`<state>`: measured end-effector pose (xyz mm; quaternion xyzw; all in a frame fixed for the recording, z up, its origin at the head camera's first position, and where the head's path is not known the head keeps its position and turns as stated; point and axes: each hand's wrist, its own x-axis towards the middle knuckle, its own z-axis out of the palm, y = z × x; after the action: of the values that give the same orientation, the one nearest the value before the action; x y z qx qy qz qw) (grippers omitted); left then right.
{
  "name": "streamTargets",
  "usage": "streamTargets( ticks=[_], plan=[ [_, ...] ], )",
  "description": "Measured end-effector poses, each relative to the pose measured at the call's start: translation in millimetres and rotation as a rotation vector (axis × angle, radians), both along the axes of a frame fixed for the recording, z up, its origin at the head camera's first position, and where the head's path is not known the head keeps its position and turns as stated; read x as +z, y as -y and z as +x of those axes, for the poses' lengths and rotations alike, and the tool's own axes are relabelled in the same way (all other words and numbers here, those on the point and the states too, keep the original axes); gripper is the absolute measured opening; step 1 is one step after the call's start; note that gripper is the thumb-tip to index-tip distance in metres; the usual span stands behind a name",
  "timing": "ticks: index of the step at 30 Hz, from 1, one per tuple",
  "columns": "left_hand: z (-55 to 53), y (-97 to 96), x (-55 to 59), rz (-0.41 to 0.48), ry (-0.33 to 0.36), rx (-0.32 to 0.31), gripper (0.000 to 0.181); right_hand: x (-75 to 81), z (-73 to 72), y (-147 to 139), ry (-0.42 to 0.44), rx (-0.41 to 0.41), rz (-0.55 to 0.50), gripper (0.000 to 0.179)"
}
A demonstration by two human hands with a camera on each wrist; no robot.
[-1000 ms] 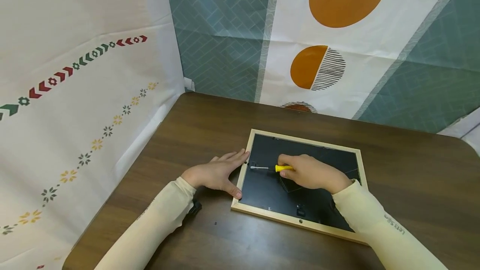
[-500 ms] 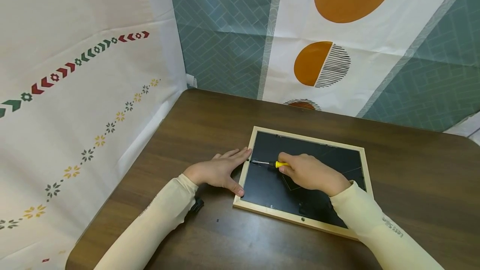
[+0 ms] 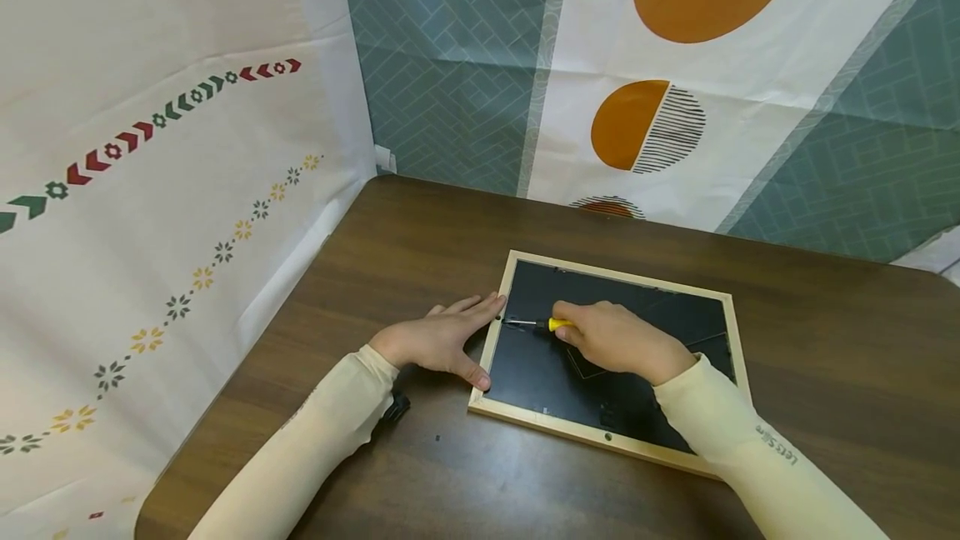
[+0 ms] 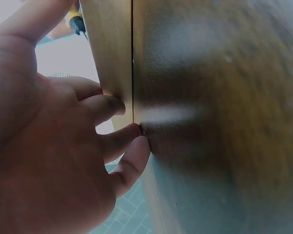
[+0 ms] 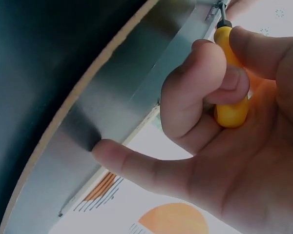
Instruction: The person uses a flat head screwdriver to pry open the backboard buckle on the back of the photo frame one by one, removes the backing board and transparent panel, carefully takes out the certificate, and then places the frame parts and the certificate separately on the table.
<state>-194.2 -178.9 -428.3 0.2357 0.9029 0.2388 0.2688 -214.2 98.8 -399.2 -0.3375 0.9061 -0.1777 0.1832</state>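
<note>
Touching the frame (image 3: 540, 421), gripping the screwdriver (image 5: 232, 116): two hands (image 3: 438, 344), tip contact unclear.

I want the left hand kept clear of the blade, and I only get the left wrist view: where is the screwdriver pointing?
Observer: The screwdriver points at the wooden frame's left rail, near the left hand's fingertips.
Operator: How is it held?
Observer: The right hand has fingers curled around its yellow handle.
Operator: All of them?
Observer: No, one finger extends, its tip apparently touching the black backing panel.
</note>
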Motion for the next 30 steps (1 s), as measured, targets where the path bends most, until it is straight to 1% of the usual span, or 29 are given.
streamTargets(
  ticks=[3, 6, 10, 13, 16, 22, 25, 30],
  plan=[
    [-0.3, -0.5, -0.4, -0.001, 0.000, 0.000, 0.123, 1.3, -0.7, 1, -0.033, 0.008, 0.003, 0.009],
    [-0.7, -0.7, -0.6, -0.003, 0.005, 0.002, 0.122, 4.8, -1.4, 2, -0.083, 0.024, 0.012, 0.011],
    [-1.0, -0.9, -0.2, -0.001, 0.011, 0.003, 0.122, 16.3, -4.5, 8, -0.145, 0.058, 0.021, 0.013],
    [-1.4, -1.3, 0.4, -0.005, 0.011, 0.001, 0.123, 28.1, -9.1, 16, -0.169, 0.087, 0.044, 0.014],
    [-2.0, -1.8, 0.9, -0.014, 0.007, -0.001, 0.123, 38.4, -15.0, 25, -0.171, 0.112, 0.081, 0.017],
    [-2.8, -2.7, 2.5, -0.017, 0.002, 0.004, 0.123, 55.3, -21.7, 40, -0.136, 0.099, 0.151, 0.020],
    [-3.0, -2.1, 2.6, -0.016, 0.006, 0.005, 0.122, 60.2, -23.3, 47, -0.131, 0.086, 0.168, 0.019],
    [-2.0, -0.7, 1.5, -0.004, 0.019, 0.000, 0.121, 64.2, -26.4, 59, -0.134, 0.086, 0.164, 0.013]
  ],
)
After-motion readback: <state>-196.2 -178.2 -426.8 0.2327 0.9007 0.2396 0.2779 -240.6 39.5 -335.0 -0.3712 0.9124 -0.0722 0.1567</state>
